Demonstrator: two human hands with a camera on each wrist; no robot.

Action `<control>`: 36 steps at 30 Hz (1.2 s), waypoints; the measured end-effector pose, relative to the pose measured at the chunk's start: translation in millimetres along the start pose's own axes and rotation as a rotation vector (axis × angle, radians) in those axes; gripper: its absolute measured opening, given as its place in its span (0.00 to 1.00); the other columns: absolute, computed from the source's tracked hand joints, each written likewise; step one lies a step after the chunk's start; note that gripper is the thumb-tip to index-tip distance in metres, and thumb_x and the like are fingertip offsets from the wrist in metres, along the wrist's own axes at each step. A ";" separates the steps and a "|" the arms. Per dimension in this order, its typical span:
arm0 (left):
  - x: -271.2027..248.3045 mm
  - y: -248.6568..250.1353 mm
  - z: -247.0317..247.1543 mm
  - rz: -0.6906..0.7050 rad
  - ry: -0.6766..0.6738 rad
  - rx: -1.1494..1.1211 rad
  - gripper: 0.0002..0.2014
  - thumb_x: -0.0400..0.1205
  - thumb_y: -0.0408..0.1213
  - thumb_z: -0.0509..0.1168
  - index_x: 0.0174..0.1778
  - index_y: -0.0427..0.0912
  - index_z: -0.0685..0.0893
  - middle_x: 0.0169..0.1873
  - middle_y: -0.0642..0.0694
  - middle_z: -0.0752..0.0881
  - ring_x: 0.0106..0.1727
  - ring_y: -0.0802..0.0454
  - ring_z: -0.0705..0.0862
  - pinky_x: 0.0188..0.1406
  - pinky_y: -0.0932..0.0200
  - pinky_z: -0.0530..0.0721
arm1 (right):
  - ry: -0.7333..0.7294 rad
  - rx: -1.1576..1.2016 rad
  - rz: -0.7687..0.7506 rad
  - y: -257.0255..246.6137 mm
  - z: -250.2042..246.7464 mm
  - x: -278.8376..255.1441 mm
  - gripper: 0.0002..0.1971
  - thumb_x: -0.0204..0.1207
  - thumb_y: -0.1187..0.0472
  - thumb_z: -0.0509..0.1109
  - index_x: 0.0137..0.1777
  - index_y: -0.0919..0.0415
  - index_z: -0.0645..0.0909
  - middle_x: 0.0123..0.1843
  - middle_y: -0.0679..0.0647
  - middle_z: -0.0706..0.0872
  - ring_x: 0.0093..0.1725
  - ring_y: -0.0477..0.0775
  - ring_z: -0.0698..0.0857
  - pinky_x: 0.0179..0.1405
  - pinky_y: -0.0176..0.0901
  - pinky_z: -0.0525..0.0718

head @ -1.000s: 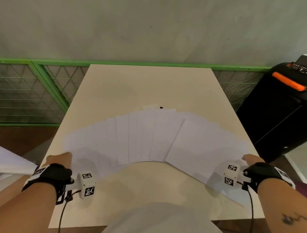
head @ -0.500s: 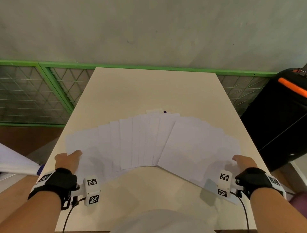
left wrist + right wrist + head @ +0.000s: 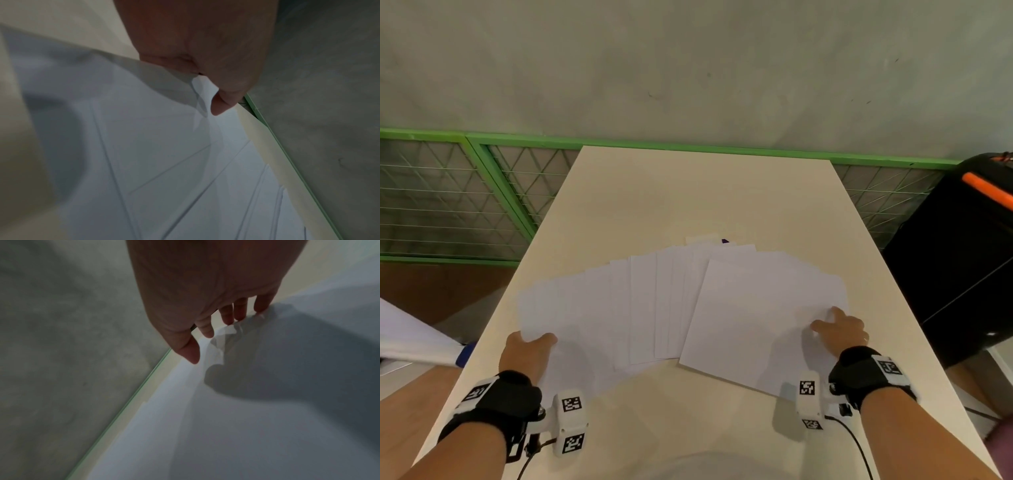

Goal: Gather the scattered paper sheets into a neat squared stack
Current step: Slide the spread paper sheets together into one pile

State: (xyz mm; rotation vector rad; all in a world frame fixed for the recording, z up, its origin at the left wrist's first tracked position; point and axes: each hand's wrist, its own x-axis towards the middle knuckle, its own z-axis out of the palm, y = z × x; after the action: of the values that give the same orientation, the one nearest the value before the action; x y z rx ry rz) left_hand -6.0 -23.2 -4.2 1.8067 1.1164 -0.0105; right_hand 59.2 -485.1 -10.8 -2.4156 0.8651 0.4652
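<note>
Paper sheets (image 3: 674,308) fanned across bench (image 3: 702,202): thin, limp, slippery; best squeezed inward from outer edges. Left hand (image 3: 525,353) pinching left edge; right hand (image 3: 840,330) spread flat on right edge.

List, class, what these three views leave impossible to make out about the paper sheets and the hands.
- Sheet count: the paper sheets overlap in the head view.
- Left hand fingers: under the lifted sheet edge, head and left wrist views.
- Dark object behind the fan: mostly covered, too small.
- Right hand contact: right wrist view dim, blurred.
</note>
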 end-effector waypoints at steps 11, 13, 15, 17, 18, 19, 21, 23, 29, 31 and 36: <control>2.9 -7.8 -3.7 0.058 -0.035 -0.014 0.28 0.78 0.33 0.65 0.73 0.31 0.66 0.63 0.31 0.78 0.64 0.29 0.75 0.55 0.46 0.71 | -0.092 -0.166 -0.129 -33.7 30.1 -14.7 0.44 0.72 0.35 0.61 0.82 0.47 0.42 0.84 0.60 0.38 0.83 0.66 0.41 0.81 0.63 0.49; 2.3 -8.1 -3.2 0.061 -0.039 -0.023 0.28 0.78 0.33 0.65 0.73 0.31 0.66 0.65 0.30 0.77 0.64 0.30 0.76 0.56 0.46 0.71 | -0.112 -0.223 -0.154 -42.4 35.6 -21.3 0.46 0.71 0.33 0.60 0.81 0.45 0.40 0.84 0.60 0.34 0.82 0.67 0.39 0.81 0.64 0.47; 0.0 -6.7 -2.2 0.065 -0.035 -0.026 0.28 0.78 0.33 0.64 0.74 0.30 0.65 0.66 0.30 0.76 0.63 0.31 0.76 0.56 0.46 0.71 | -0.136 -0.290 -0.192 -51.3 42.0 -27.9 0.46 0.70 0.31 0.58 0.81 0.45 0.37 0.84 0.61 0.33 0.82 0.68 0.39 0.80 0.65 0.47; -2.8 -5.5 -1.9 0.071 -0.029 -0.031 0.28 0.79 0.33 0.64 0.74 0.30 0.64 0.67 0.30 0.76 0.62 0.32 0.75 0.55 0.46 0.71 | -0.168 -0.343 -0.238 -61.6 52.0 -38.2 0.46 0.71 0.30 0.56 0.81 0.45 0.35 0.83 0.61 0.30 0.82 0.68 0.37 0.80 0.65 0.46; -3.5 -5.6 -1.8 0.073 -0.025 -0.033 0.28 0.79 0.33 0.64 0.74 0.30 0.64 0.67 0.30 0.75 0.63 0.32 0.75 0.55 0.47 0.70 | -0.182 -0.361 -0.266 -67.5 58.5 -45.4 0.45 0.71 0.31 0.55 0.81 0.45 0.34 0.83 0.61 0.29 0.82 0.68 0.36 0.80 0.65 0.45; -3.9 -5.4 -1.9 0.072 -0.024 -0.039 0.28 0.79 0.34 0.64 0.74 0.31 0.64 0.67 0.30 0.75 0.64 0.30 0.75 0.55 0.46 0.70 | -0.192 -0.377 -0.301 -73.8 66.4 -53.8 0.44 0.72 0.31 0.54 0.81 0.45 0.34 0.83 0.61 0.29 0.82 0.68 0.35 0.80 0.65 0.44; -1.9 -5.5 -1.9 0.058 -0.028 -0.058 0.28 0.79 0.36 0.64 0.74 0.31 0.64 0.68 0.30 0.75 0.67 0.29 0.74 0.59 0.44 0.72 | -0.215 -0.420 -0.395 -86.4 84.2 -73.0 0.42 0.75 0.33 0.52 0.81 0.46 0.35 0.83 0.60 0.28 0.82 0.67 0.34 0.80 0.65 0.42; 0.7 -5.8 -2.0 0.047 -0.034 -0.082 0.28 0.80 0.38 0.64 0.74 0.32 0.65 0.68 0.30 0.75 0.67 0.30 0.74 0.65 0.41 0.71 | -0.264 -0.477 -0.524 -97.4 101.3 -92.2 0.40 0.76 0.35 0.51 0.82 0.46 0.36 0.83 0.58 0.28 0.81 0.68 0.32 0.79 0.66 0.40; 2.8 -7.7 -3.8 0.050 -0.076 -0.113 0.26 0.81 0.40 0.62 0.72 0.32 0.69 0.65 0.31 0.79 0.64 0.30 0.77 0.61 0.45 0.72 | -0.360 -0.455 -0.716 -118.3 107.6 -98.7 0.34 0.79 0.40 0.52 0.82 0.45 0.43 0.85 0.53 0.34 0.83 0.62 0.36 0.80 0.63 0.43; 3.0 -7.1 -3.4 0.044 -0.073 -0.118 0.26 0.81 0.39 0.62 0.73 0.31 0.68 0.66 0.30 0.78 0.64 0.31 0.76 0.59 0.47 0.71 | -0.249 -0.399 -0.593 -115.9 99.6 -83.0 0.34 0.79 0.41 0.51 0.82 0.45 0.43 0.84 0.56 0.33 0.83 0.62 0.36 0.80 0.64 0.45; -4.4 -1.6 -2.2 0.047 -0.074 -0.114 0.28 0.80 0.36 0.63 0.75 0.31 0.64 0.70 0.30 0.75 0.68 0.31 0.74 0.56 0.51 0.68 | -0.106 -0.331 -0.246 -89.9 75.3 -45.9 0.36 0.79 0.40 0.48 0.82 0.51 0.38 0.84 0.62 0.32 0.83 0.64 0.35 0.81 0.63 0.43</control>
State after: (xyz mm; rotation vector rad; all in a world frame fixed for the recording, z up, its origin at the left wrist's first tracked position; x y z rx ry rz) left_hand -10.6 -24.4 -2.2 1.7170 1.0023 0.0142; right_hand 74.6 -360.2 -16.8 -2.7216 0.4645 0.6769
